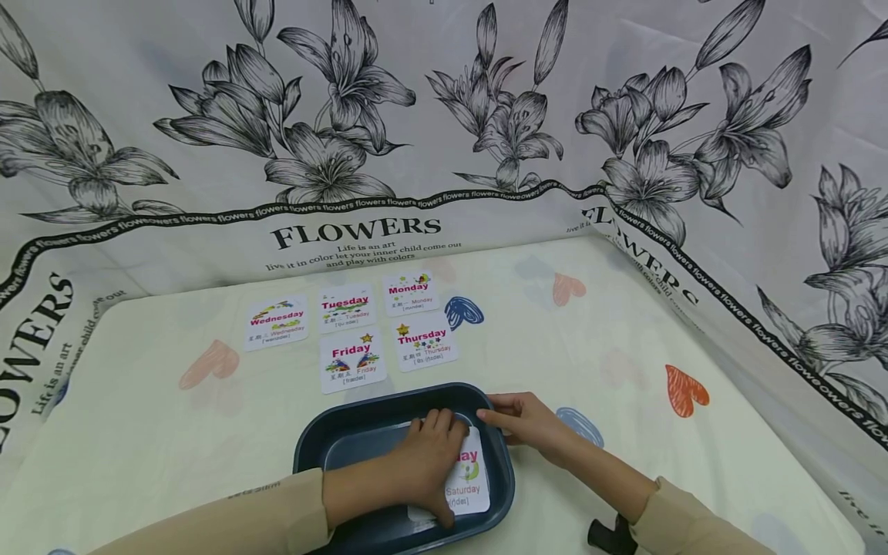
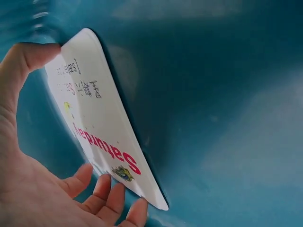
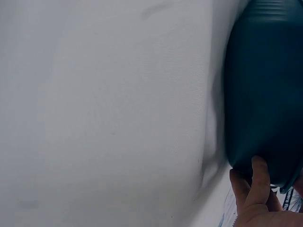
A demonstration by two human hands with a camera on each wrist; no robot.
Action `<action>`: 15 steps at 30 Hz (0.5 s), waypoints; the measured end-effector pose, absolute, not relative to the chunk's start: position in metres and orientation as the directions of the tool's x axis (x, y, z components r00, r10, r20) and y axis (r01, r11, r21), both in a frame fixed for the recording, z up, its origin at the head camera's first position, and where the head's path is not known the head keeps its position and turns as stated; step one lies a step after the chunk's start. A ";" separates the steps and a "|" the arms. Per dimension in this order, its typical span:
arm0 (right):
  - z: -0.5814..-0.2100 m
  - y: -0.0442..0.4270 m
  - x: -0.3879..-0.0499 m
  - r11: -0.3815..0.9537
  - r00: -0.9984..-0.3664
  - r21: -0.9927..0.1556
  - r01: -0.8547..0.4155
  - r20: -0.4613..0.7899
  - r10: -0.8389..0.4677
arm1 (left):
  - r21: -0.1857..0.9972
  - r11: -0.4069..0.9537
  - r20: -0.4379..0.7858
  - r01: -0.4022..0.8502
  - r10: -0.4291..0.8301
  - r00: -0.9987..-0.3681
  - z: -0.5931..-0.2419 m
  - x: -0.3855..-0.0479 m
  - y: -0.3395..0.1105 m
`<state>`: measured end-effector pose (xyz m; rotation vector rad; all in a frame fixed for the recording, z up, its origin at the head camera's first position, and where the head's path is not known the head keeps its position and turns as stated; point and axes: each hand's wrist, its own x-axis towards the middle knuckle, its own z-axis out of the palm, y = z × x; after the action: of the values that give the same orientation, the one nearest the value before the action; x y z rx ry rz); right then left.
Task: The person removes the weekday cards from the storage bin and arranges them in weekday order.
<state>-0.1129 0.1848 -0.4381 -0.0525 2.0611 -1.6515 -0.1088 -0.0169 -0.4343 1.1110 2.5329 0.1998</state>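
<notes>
A dark blue plastic tray (image 1: 304, 441) sits at the near edge of the table. My left hand (image 1: 432, 462) reaches into it and holds a white Saturday card (image 1: 473, 486), thumb at one end and fingertips at the other. In the left wrist view the card (image 2: 102, 118) stands tilted against the tray's bottom, its printed face showing. At the tray's right far corner, my right hand (image 1: 530, 422) grips the rim, thumb on top. The right wrist view shows its fingers (image 3: 260, 182) against the tray's outer wall (image 3: 265, 94).
Beyond the tray lie the Wednesday (image 1: 276, 322), Tuesday (image 1: 346, 308), Monday (image 1: 411, 294), Friday (image 1: 352, 361) and Thursday (image 1: 426, 341) cards, face up. A black object (image 1: 610, 536) lies by the right sleeve. Flower-printed cloth (image 1: 486, 223) rises behind the table.
</notes>
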 end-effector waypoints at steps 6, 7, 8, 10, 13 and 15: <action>-0.438 0.185 -0.113 0.268 -0.878 -0.923 0.277 -0.356 -0.320 | 0.277 0.679 -0.273 0.680 0.734 -0.622 -0.437 -0.110 -0.015; -0.438 0.185 -0.113 0.267 -0.878 -0.923 0.276 -0.355 -0.322 | 0.277 0.682 -0.273 0.677 0.732 -0.625 -0.437 -0.110 -0.015; -0.438 0.185 -0.113 0.267 -0.878 -0.924 0.274 -0.354 -0.322 | 0.277 0.684 -0.270 0.675 0.730 -0.628 -0.437 -0.110 -0.014; -0.438 0.185 -0.113 0.267 -0.878 -0.924 0.272 -0.352 -0.323 | 0.286 0.688 -0.262 0.667 0.726 -0.636 -0.438 -0.109 -0.013; -0.438 0.185 -0.113 0.266 -0.879 -0.925 0.270 -0.350 -0.324 | 0.303 0.693 -0.249 0.654 0.720 -0.648 -0.438 -0.109 -0.012; -0.439 0.185 -0.113 0.264 -0.879 -0.925 0.273 -0.351 -0.323 | 0.314 0.694 -0.245 0.647 0.718 -0.651 -0.437 -0.109 -0.011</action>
<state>-0.1130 0.1846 -0.4390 -0.0456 2.0629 -1.6553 -0.1085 -0.0105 -0.4372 1.0698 2.5560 0.2825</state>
